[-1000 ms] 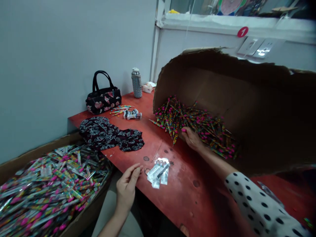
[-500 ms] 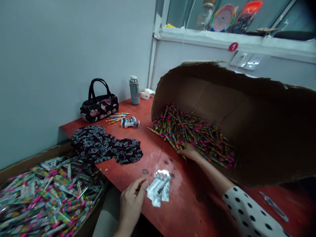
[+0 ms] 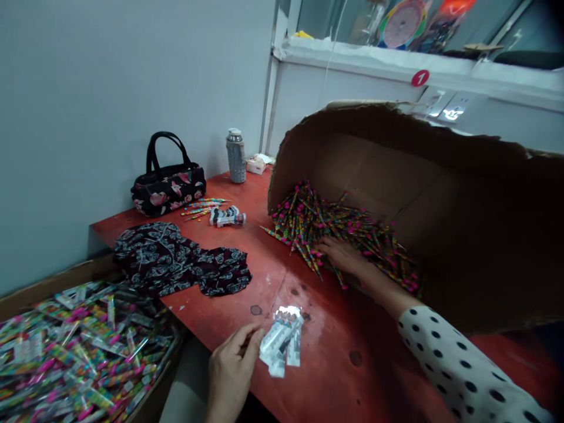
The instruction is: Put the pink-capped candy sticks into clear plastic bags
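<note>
My right hand point(image 3: 341, 254) reaches into a tipped cardboard box point(image 3: 388, 158), its fingers stretched over a heap of colourful patterned pencils point(image 3: 321, 220) with pink ends. Some fingertips are lost among the pencils. Near the table's front edge, my left hand point(image 3: 233, 364) has curled fingers, thumb and forefinger pinched together; whatever may be between them does not show. Just right of it lies a small pile of silvery printed plastic sleeves point(image 3: 282, 341), and the thumb is close against them.
At lower left, a carton point(image 3: 57, 276) holds many packed colourful pencils point(image 3: 83, 352). A patterned dark cloth point(image 3: 176, 258), a floral handbag point(image 3: 170, 188), loose pencils point(image 3: 205, 207), wrapped bundles point(image 3: 228, 217) and a flask point(image 3: 236, 155) lie or stand on the red table point(image 3: 326, 376).
My right hand has moved deeper into the pencil heap, and a few pencils at its front edge have shifted. My left hand stays beside the sleeves. The view has turned slightly.
</note>
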Demonstrator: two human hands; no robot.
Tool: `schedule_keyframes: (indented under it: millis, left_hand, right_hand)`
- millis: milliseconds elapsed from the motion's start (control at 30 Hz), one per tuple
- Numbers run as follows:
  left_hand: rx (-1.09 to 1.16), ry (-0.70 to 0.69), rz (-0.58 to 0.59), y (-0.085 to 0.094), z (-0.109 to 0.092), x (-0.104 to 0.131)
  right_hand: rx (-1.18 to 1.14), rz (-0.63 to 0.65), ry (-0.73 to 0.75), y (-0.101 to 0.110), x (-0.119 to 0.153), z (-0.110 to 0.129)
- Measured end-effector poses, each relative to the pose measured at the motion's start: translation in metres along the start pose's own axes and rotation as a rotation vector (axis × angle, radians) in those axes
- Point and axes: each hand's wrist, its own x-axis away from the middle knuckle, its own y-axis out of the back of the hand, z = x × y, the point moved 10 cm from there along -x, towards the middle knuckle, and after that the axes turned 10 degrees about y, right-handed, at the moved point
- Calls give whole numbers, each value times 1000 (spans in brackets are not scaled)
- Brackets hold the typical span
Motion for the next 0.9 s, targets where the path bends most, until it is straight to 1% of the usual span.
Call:
schedule_keyframes:
  millis: [67,100,133,200,267,333,400,433,500,567,667,733,800,900]
  left_hand:
    - [-20,-24,-8,0,-2,1]
    - [-30,-33,-12,0,-3,1]
    - [-39,-39,-16,1,-3,1]
    - [-55,-46,-19,1,-4,1]
    - [-57,-53,-22,1,-6,2]
    - [-46,-62,-21,1,-8,2]
    - [-38,-69,-13,1,-10,2]
    - [-38,-71,-6,0,-11,2]
    - [-46,-72,0,-1,-11,3]
    - [-57,-72,1,-1,-10,3]
    - [-61,-84,-4,-1,-10,3]
    - [-62,-92,-8,-1,-10,3]
    - [-70,-93,-10,-1,-10,2]
    - [-94,-81,-5,-2,-7,1]
  right_hand:
    - [84,40,206,-10,-9,10]
    - [120,48,277,-14,-11,12]
    - [142,48,314,-15,-13,11]
    - [139,34,320,-13,-14,4]
    - [130,-3,309,-5,-12,-1]
    - [119,-85,245,7,-8,-4]
    - [115,-193,131,19,-4,-5]
    - [117,-239,75,23,-1,-2]
    - [83,-272,-65,19,2,4]
    - [11,-234,-216,5,3,11]
    - [-50,-161,-361,-14,-1,22]
    - [-66,-123,-413,-20,-4,26]
    - [-100,-80,-435,-27,-6,26]
    - [-166,-20,-381,-34,-6,32]
